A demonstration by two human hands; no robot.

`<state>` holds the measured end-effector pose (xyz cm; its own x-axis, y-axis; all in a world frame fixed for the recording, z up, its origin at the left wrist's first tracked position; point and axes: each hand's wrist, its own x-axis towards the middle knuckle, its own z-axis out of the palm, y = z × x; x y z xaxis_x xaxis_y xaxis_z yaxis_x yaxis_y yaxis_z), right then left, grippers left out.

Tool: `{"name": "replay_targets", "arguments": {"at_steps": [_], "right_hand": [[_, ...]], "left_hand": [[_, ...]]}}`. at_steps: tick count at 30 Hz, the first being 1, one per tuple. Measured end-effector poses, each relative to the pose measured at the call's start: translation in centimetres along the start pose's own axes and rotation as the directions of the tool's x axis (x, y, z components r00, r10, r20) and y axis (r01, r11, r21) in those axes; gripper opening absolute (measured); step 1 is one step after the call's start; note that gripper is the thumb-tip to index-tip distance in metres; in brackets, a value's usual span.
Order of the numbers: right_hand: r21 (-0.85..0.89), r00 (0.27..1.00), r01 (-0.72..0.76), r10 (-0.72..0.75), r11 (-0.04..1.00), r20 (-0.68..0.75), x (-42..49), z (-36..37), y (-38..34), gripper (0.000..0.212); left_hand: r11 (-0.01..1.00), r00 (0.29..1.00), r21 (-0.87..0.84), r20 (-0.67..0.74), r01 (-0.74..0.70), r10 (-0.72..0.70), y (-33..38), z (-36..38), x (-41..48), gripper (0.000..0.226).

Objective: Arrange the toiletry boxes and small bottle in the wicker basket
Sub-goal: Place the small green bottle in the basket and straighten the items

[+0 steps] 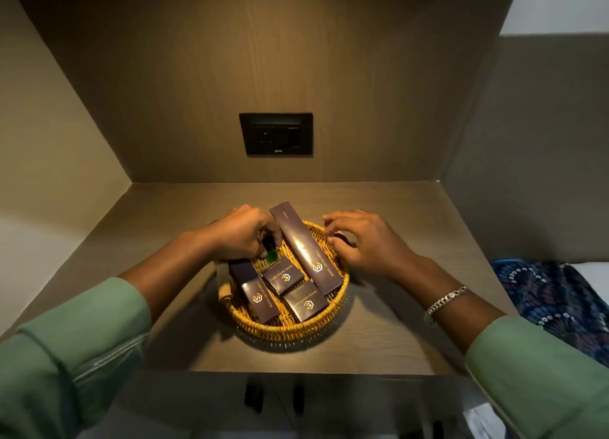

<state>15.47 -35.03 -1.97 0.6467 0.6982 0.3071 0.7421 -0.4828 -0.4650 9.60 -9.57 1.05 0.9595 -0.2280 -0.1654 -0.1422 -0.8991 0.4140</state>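
- green sleeves (75, 346) frame wicker basket (290, 328) of toiletry boxes (308, 305).
- left hand (242, 232) pinches small bottle (269, 249) at far-left rim; best lowered upright.
- right hand (362, 241) spread, empty, steadying.

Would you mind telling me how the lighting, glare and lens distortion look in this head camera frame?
Head view: warm light pools on the round yellow wicker basket while the alcove's corners fall dark; glare streaks the long dark brown box; the wide-angle lens splays the walls outward and stretches the green sleeves.
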Motion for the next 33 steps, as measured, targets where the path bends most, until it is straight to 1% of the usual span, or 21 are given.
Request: {"name": "replay_targets", "arguments": {"at_steps": [4, 6, 10, 12, 14, 16, 17, 19, 20, 21, 23, 24, 25, 27, 28, 30, 31, 33], "right_hand": [[0.005, 1.000, -0.007, 0.007, 1.000, 0.003, 0.1, 0.0, 0.1, 0.018], [0.013, 1.000, -0.002, 0.002, 1.000, 0.002, 0.1, 0.1, 0.1, 0.019], [0.037, 1.000, -0.001, 0.002, 0.999, -0.008, 0.0, 0.2, 0.3, 0.018], [0.060, 1.000, -0.005, 0.006, 0.998, -0.012, 0.0, 0.2, 0.5, 0.018], [0.080, 1.000, -0.010, 0.011, 0.997, -0.018, 0.0, 0.1, 0.5, 0.019], [0.111, 0.998, -0.012, 0.019, 0.994, -0.059, -0.1, 0.1, 0.6, 0.019], [0.127, 0.996, -0.010, 0.022, 0.992, -0.091, -0.2, 0.2, 0.6, 0.017], [0.154, 0.988, -0.013, 0.036, 0.988, -0.147, -0.3, 0.4, 0.5, 0.014], [0.170, 0.985, -0.022, 0.050, 0.985, -0.163, -0.4, 0.5, 0.5, 0.013], [0.185, 0.983, -0.036, 0.068, 0.982, -0.172, -0.4, 0.5, 0.4, 0.012], [0.212, 0.978, -0.073, 0.111, 0.975, -0.175, -0.5, 0.7, 0.4, 0.012], [0.224, 0.975, -0.098, 0.139, 0.970, -0.175, -0.4, 0.9, 0.4, 0.012], [0.235, 0.968, -0.133, 0.177, 0.963, -0.180, -0.4, 1.1, 0.4, 0.011], [0.287, 0.940, -0.232, 0.290, 0.929, -0.179, -0.1, 1.6, 0.5, 0.012], [0.337, 0.921, -0.291, 0.358, 0.896, -0.157, 0.0, 1.8, 0.6, 0.015], [0.443, 0.878, -0.390, 0.471, 0.807, -0.084, 0.3, 2.1, 0.6, 0.020], [0.470, 0.863, -0.416, 0.501, 0.778, -0.065, 0.4, 2.1, 0.5, 0.021], [0.488, 0.841, -0.442, 0.538, 0.752, -0.067, 0.4, 2.2, -0.1, 0.019]], "left_hand": [[1.000, 1.000, 0.005, 0.028, 0.010, -0.010, 0.1, -0.2, 0.2, 0.030], [1.000, 0.999, -0.022, 0.035, 0.016, -0.015, 0.2, -0.3, 0.2, 0.031], [0.998, 0.999, -0.055, -0.014, 0.035, -0.036, 0.9, -0.5, -0.5, 0.033], [0.997, 0.993, -0.064, -0.111, 0.042, -0.049, 1.4, -0.9, -1.5, 0.033], [0.994, 0.957, -0.098, -0.281, 0.051, -0.077, 1.7, -1.1, -3.2, 0.029], [0.992, 0.882, -0.102, -0.459, 0.069, -0.108, 1.8, -0.8, -5.5, 0.024], [0.990, 0.842, -0.099, -0.522, 0.101, -0.138, 1.8, -0.3, -6.7, 0.021], [0.967, 0.776, -0.138, -0.577, 0.216, -0.255, 1.8, 0.8, -8.8, 0.014], [0.938, 0.748, -0.190, -0.566, 0.291, -0.347, 1.9, 1.5, -9.6, 0.014], [0.894, 0.727, -0.254, -0.521, 0.369, -0.447, 2.0, 2.1, -10.3, 0.015], [0.786, 0.697, -0.384, -0.374, 0.484, -0.612, 2.4, 3.4, -11.2, 0.019], [0.738, 0.687, -0.453, -0.311, 0.500, -0.656, 2.6, 4.0, -11.4, 0.019], [0.707, 0.685, -0.508, -0.276, 0.492, -0.674, 2.8, 4.4, -11.5, 0.020], [0.682, 0.673, -0.567, -0.278, 0.461, -0.685, 2.9, 4.9, -11.4, 0.020], [0.667, 0.663, -0.596, -0.279, 0.447, -0.694, 3.0, 5.0, -11.2, 0.018], [0.601, 0.646, -0.685, -0.247, 0.411, -0.723, 2.8, 5.1, -10.8, 0.010], [0.568, 0.637, -0.721, -0.229, 0.397, -0.736, 2.7, 5.1, -10.6, 0.008], [0.537, 0.630, -0.754, -0.217, 0.377, -0.746, 2.2, 4.9, -10.3, 0.005]]}}
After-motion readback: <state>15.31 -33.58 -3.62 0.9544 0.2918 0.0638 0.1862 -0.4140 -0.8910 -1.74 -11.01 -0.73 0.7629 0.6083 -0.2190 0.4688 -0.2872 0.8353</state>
